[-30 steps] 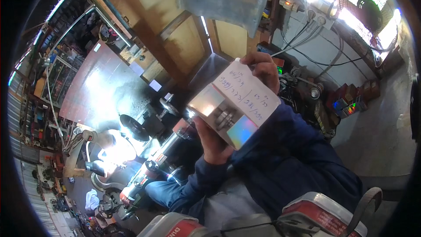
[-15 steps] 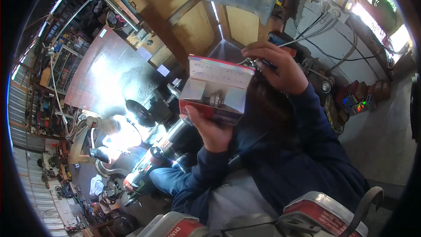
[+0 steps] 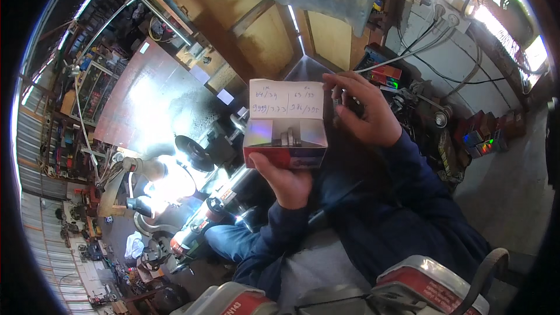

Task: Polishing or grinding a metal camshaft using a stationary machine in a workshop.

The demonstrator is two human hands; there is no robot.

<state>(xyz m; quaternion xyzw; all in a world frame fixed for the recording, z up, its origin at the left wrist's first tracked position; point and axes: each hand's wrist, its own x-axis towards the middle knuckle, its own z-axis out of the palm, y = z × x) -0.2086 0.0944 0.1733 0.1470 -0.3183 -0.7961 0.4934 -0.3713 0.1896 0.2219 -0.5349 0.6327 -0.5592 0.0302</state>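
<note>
My left hand (image 3: 286,186) is closed round the bottom and near side of a small red-and-blue cardboard box (image 3: 303,157), its thumb lying on the front panel. The box's white flap (image 3: 286,99) stands up with handwriting on it. Inside rests a shiny metal part (image 3: 288,137) with ring-like raised sections on a short shaft. Just right of the flap, my right hand (image 3: 376,114) is raised with bent fingers and thumb closed on a small metal piece (image 3: 337,104). Fingers partly hide that piece, so its kind is unclear.
A reddish sheet-topped table (image 3: 125,111) stands at left, near a glaring lamp (image 3: 169,178). Beyond the box are a black wheel (image 3: 193,153) and machine parts. Small boxes (image 3: 483,134) and cables (image 3: 429,46) lie right. Mask filter cartridges (image 3: 431,286) fill the lower edge.
The box has tilted so that its flap faces me squarely and the writing shows more plainly. My right hand has shifted slightly down, its fingertips lower beside the flap.
</note>
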